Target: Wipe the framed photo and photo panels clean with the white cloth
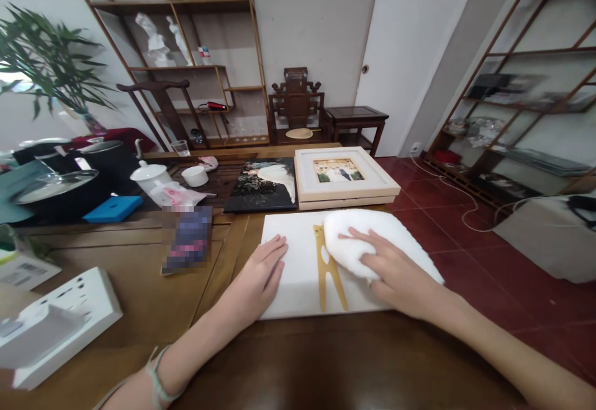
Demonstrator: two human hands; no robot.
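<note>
A white rectangular board (295,273) lies flat on the wooden table in front of me. My left hand (265,273) rests palm down on its left side, fingers stretched out. On the right part of the board sits a thick, fluffy white cloth (395,230). My right hand (386,267) presses on that cloth, with two fingers extended over it and the others curled into its near edge. Between my hands is a flat yellow animal-like figure (321,255) with two long legs. The cloth touches or covers its right side; I cannot tell whether it is loose or fixed.
Behind the board lie a dark photo panel (237,189) and a framed photo (305,177) on a box. To the left are a pixelated dark packet (189,242), a blue box (114,209), a white teapot (151,176), black pots (69,192) and a white foam insert (93,310).
</note>
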